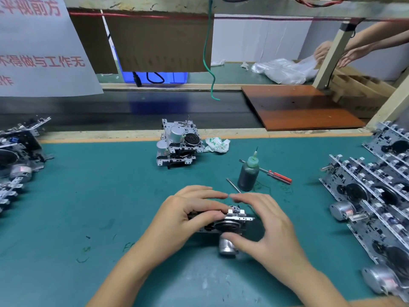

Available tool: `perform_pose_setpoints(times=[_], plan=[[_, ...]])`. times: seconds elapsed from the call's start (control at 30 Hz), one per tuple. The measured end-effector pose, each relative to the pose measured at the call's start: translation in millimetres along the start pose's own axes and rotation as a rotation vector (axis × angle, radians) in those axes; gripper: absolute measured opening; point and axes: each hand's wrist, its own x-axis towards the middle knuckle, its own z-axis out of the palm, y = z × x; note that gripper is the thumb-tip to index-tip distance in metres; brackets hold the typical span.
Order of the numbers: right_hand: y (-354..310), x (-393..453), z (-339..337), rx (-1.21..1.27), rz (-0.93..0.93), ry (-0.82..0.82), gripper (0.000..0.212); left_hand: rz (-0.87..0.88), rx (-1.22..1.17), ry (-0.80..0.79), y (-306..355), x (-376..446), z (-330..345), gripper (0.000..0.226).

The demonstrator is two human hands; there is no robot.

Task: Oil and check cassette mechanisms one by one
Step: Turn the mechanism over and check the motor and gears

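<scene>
Lower centre: left hand and right hand are both gripping one cassette mechanism over the green mat, fingers curled round it. Oil bottle is standing just behind, red screwdriver beside it; stacked mechanisms are sitting farther back, centre frame.

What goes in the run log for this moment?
left hand: holds metal cassette mechanism | right hand: holds it | dark oil bottle: upright, untouched

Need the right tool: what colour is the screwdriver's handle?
Red, on the screwdriver right of the oil bottle; head view.
</scene>
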Motion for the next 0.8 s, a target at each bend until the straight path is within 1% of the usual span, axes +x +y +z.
perform_pose_setpoints(times=[0.03, 0.1, 0.17, 0.3, 0.4, 0.47, 0.53, 0.57, 0.63, 0.7, 0.8], plan=[[1.6, -4.8, -0.2, -0.045, -0.07, 0.085, 0.045, 0.002, 0.016, 0.004, 0.7, 1.2, 0.2, 0.023], [6.3, -13.1, -1.7, -0.148, -0.208, 0.211, 0.038, 0.0, 0.037, 0.015, 1.2, 2.5, 0.6, 0.024], [9.2, -15.9, -3.1, -0.238, -0.27, 0.256, 0.029, 0.004, 0.039, 0.017, 1.2, 2.8, 0.5, 0.025], [9.7, -13.6, -5.9, -0.255, -0.284, 0.246, 0.029, 0.006, 0.032, 0.025, 0.5, 1.9, 1.0, 0.024], [12.8, -12.6, -7.5, -0.185, -0.279, 0.229, 0.028, -0.004, 0.031, 0.029, 1.0, 2.2, 1.6, 0.024], [17.3, -12.1, -9.3, -0.095, -0.236, 0.193, 0.027, -0.01, 0.025, 0.031, 1.2, 2.2, 1.8, 0.025], [21.7, -12.7, -9.8, -0.052, -0.144, 0.135, 0.038, -0.009, 0.015, 0.033, 1.3, 1.8, 1.6, 0.025], [24.5, -13.3, -9.1, -0.064, -0.098, 0.106, 0.042, -0.008, 0.012, 0.035, 1.4, 1.4, 1.4, 0.025], [30.2, -16.3, -5.1, -0.157, -0.07, 0.081, 0.038, -0.009, 0.012, 0.036, 1.8, 1.8, 2.0, 0.024], [33.0, -20.5, -0.1, -0.279, -0.131, 0.099, 0.03, -0.013, 0.014, 0.038, 2.1, 2.2, 2.5, 0.024], [33.3, -23.8, 1.3, -0.37, -0.216, 0.118, 0.027, -0.012, 0.015, 0.034, 2.3, 2.1, 2.0, 0.024]])
